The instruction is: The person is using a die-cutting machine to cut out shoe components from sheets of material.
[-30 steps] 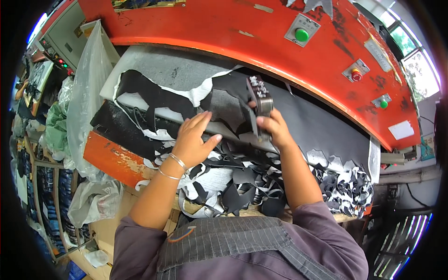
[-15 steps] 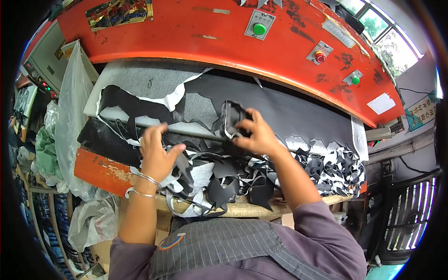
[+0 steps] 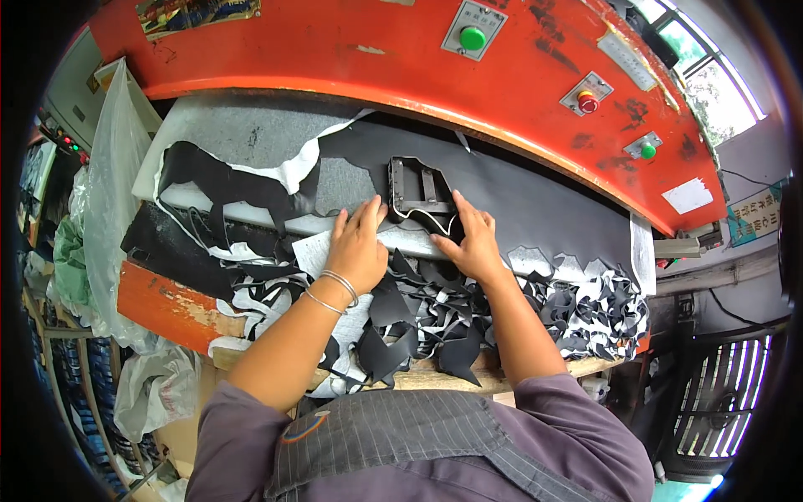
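A dark metal cutting die [image 3: 426, 203] with a crossbar in its frame lies on the black sheet material [image 3: 535, 197]. My right hand [image 3: 478, 243] is at its near right corner, index finger along the side and thumb against the near edge. My left hand [image 3: 360, 245], wearing bracelets, is beside the die's near left side with fingers stretched out; whether the fingertips touch it I cannot tell. Left of the die, a cut-out gap in the sheet bares the pale cutting board [image 3: 209, 125]. Black and white offcuts [image 3: 435, 293] are heaped below both hands.
An orange press beam [image 3: 335, 58] spans the far side, with green buttons [image 3: 473, 38] and a red button [image 3: 588, 102]. A clear plastic bag [image 3: 117, 209] hangs at the left. More scraps [image 3: 594, 314] pile up along the near right edge.
My left hand has moved right, from the scraps to beside the die. The die, tilted and blurred before, now lies flat, slightly farther right. The dark piece near my left hand is gone from there.
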The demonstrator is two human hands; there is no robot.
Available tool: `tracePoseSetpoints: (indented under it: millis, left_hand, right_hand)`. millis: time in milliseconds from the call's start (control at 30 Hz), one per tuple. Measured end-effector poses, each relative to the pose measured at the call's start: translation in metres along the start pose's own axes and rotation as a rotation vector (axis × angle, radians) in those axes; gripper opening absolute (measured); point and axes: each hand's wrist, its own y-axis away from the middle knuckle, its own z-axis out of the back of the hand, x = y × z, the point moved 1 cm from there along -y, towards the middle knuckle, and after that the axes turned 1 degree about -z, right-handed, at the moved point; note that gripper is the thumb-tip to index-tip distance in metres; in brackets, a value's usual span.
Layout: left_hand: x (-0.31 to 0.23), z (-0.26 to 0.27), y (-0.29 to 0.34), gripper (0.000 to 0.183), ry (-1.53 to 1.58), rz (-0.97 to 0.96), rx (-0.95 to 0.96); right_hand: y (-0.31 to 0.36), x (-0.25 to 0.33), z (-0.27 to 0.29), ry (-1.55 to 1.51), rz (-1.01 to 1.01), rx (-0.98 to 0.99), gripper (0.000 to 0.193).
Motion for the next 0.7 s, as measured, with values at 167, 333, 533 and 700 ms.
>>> tracePoseSetpoints:
  millis: [167,333,533,700]
  left_hand:
    - [0.004,0.001,0.000,0.064,0.123,0.027,0.008]
    - [0.012,0.004,-0.004,0.062,0.199,0.035,-0.098]
    - [0.017,0.002,-0.012,0.057,0.121,-0.003,-0.110]
    - [0.021,0.002,-0.009,0.056,0.112,-0.033,-0.083]
  right_hand:
    - [-0.004,-0.006,0.001,-0.032,0.038,0.032,0.084]
    - [-0.006,0.000,-0.002,0.000,0.050,0.010,0.082]
    - [-0.005,0.001,-0.005,0.069,0.040,-0.022,0.083]
    - [-0.006,-0.002,-0.011,0.069,0.068,-0.054,0.081]
